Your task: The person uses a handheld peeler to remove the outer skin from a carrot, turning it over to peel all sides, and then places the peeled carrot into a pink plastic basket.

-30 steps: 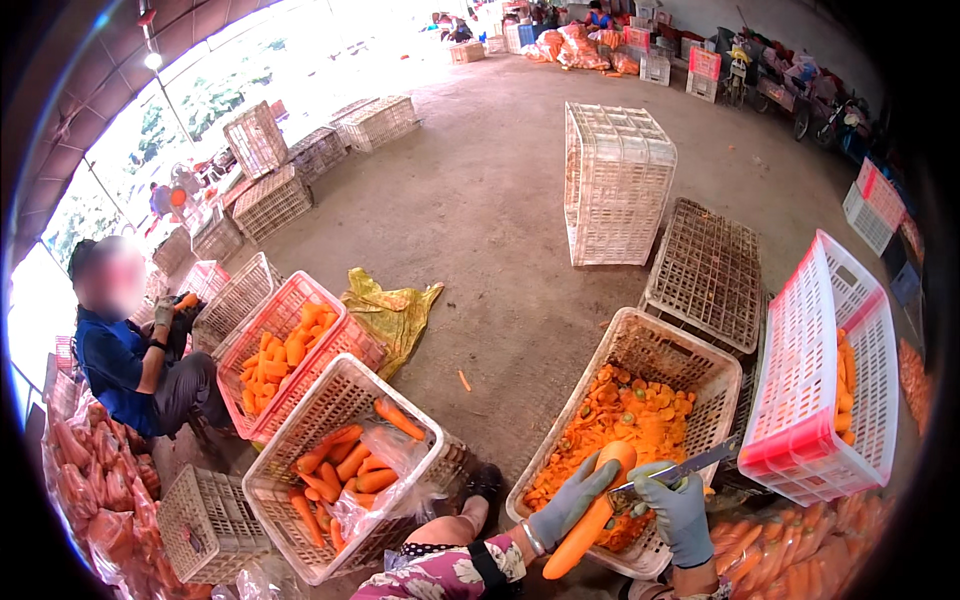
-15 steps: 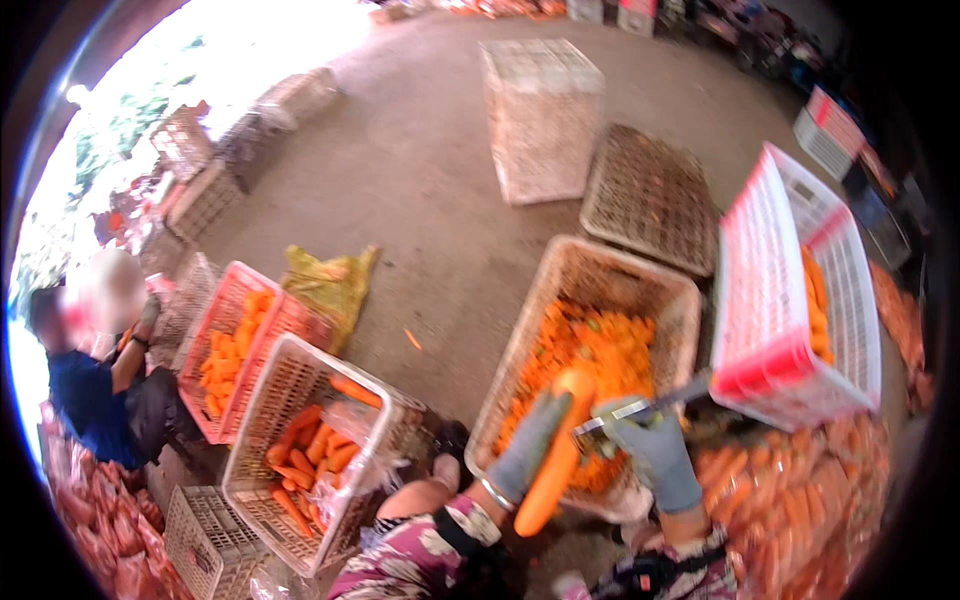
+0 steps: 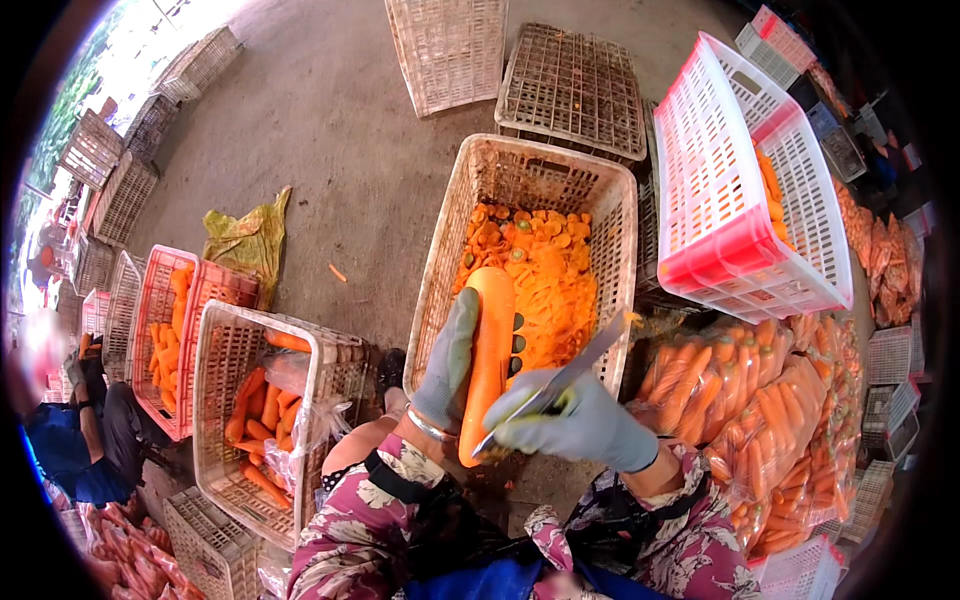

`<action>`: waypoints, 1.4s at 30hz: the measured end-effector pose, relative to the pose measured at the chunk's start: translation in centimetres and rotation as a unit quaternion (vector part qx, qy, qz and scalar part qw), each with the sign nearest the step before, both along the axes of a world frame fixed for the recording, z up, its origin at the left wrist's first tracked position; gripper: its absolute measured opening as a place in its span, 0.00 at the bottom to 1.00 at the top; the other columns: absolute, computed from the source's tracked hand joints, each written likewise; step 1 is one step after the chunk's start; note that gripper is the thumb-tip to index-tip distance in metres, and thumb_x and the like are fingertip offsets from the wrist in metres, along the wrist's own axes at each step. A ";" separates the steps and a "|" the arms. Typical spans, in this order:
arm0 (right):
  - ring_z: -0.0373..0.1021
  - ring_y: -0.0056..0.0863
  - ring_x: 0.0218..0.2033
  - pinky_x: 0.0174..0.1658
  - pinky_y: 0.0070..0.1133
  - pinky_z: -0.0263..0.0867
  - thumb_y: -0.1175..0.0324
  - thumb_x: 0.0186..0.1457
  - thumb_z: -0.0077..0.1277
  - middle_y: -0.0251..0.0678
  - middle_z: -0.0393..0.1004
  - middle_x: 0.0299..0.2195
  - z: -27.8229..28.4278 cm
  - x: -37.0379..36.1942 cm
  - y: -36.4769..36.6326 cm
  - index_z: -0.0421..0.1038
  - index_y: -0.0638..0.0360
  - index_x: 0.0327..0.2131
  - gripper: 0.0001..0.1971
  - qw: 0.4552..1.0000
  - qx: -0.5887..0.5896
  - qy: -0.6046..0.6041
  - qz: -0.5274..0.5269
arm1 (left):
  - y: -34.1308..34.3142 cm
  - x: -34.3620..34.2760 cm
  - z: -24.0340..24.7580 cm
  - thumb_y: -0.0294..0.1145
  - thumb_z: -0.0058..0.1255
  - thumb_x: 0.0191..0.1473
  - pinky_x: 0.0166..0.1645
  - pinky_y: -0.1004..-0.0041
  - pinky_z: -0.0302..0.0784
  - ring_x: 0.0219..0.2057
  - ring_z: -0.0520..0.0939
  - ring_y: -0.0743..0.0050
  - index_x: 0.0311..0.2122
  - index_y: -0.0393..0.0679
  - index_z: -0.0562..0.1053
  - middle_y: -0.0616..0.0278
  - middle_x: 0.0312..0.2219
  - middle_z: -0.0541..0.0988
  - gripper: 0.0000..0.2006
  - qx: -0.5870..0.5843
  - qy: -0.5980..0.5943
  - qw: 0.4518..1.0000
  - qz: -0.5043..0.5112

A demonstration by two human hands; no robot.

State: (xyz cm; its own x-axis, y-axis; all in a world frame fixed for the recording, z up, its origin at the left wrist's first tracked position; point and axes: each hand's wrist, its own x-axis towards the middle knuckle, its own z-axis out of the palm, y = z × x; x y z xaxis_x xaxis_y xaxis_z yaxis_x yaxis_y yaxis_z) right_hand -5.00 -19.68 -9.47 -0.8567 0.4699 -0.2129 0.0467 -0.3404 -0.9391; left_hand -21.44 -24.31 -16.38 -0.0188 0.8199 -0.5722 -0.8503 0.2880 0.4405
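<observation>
My left hand [image 3: 450,360] clamps the carrot [image 3: 487,355] over the near basket [image 3: 440,250]; right hand [image 3: 580,420] grips the knife [image 3: 560,378] (blade near glove), so a slip could nick fingers.

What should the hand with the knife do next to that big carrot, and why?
Probably draw the knife across the carrot's lower end to trim it. The right hand holds the blade right at that end, the left hand grips the carrot upright, and the beige basket below already holds cut carrot pieces.
</observation>
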 end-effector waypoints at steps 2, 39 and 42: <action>0.72 0.15 0.25 0.28 0.14 0.67 0.70 0.54 0.61 0.31 0.78 0.28 -0.5 -0.1 -0.7 0.78 0.64 0.36 0.09 0.995 0.100 0.021 0.013 | 0.1 -0.1 -0.4 0.60 0.49 0.58 0.34 0.71 0.80 0.34 0.80 0.70 0.52 0.41 0.69 0.59 0.37 0.78 0.31 -0.011 0.008 1.000 -0.007; 0.75 0.21 0.27 0.23 0.18 0.69 0.71 0.56 0.57 0.36 0.77 0.28 -7.0 -0.3 10.4 0.74 0.67 0.36 0.08 0.987 0.014 0.008 -0.162 | -0.2 -0.7 0.5 0.56 0.45 0.62 0.25 0.74 0.78 0.22 0.80 0.72 0.60 0.46 0.62 0.60 0.32 0.77 0.29 0.048 0.101 0.982 -0.152; 0.73 0.22 0.23 0.23 0.19 0.70 0.73 0.55 0.56 0.36 0.77 0.29 -6.7 -1.3 10.8 0.73 0.67 0.34 0.07 0.976 -0.038 -0.010 -0.215 | 0.9 -1.2 0.4 0.54 0.45 0.63 0.25 0.75 0.77 0.23 0.79 0.74 0.62 0.45 0.60 0.61 0.33 0.77 0.30 0.034 0.077 0.984 -0.160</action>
